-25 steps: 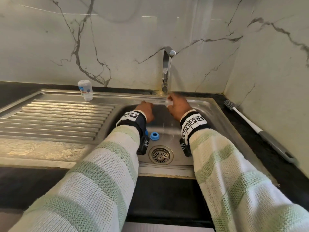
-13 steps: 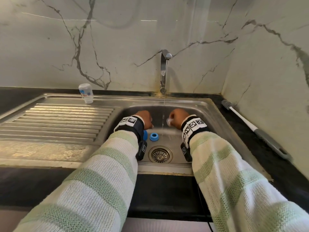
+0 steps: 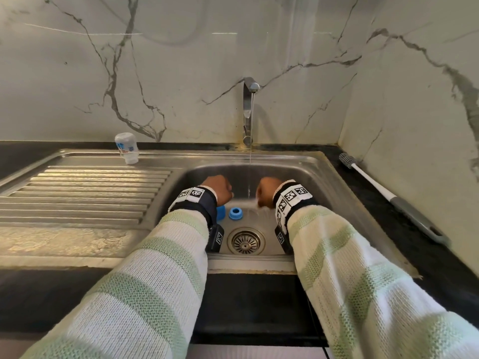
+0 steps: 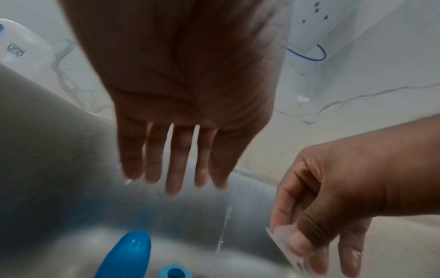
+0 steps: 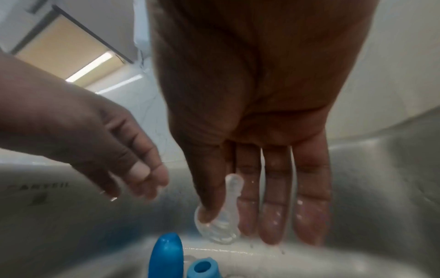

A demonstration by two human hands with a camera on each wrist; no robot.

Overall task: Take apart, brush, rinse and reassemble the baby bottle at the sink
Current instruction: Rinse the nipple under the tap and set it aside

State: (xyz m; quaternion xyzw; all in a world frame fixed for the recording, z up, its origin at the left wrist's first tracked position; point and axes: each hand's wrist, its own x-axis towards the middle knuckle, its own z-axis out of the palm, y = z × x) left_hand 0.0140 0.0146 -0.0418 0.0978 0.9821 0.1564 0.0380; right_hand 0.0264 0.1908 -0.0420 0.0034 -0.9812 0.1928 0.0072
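Observation:
My right hand (image 5: 238,216) pinches the clear silicone nipple (image 5: 221,222) between thumb and fingers, low in the sink basin (image 3: 324,193), just right of the thin water stream (image 3: 249,177). Droplets cling to its fingers. My left hand (image 4: 173,180) hangs left of the stream with straight fingers and holds nothing. A blue cap (image 5: 166,255) and a blue screw ring (image 3: 235,213) lie on the basin floor below the hands; my left wrist half hides the cap in the head view. The white bottle body (image 3: 127,148) stands upside down at the back of the drainboard.
The tap (image 3: 249,112) runs at the back of the sink. A drain strainer (image 3: 245,240) sits near the front of the basin. The ribbed drainboard (image 3: 83,193) lies to the left. A long bottle brush (image 3: 388,198) rests on the dark counter by the right wall.
Both hands have come down from the tap's base into the basin, the right still holding the nipple. Water now runs from the tap between them.

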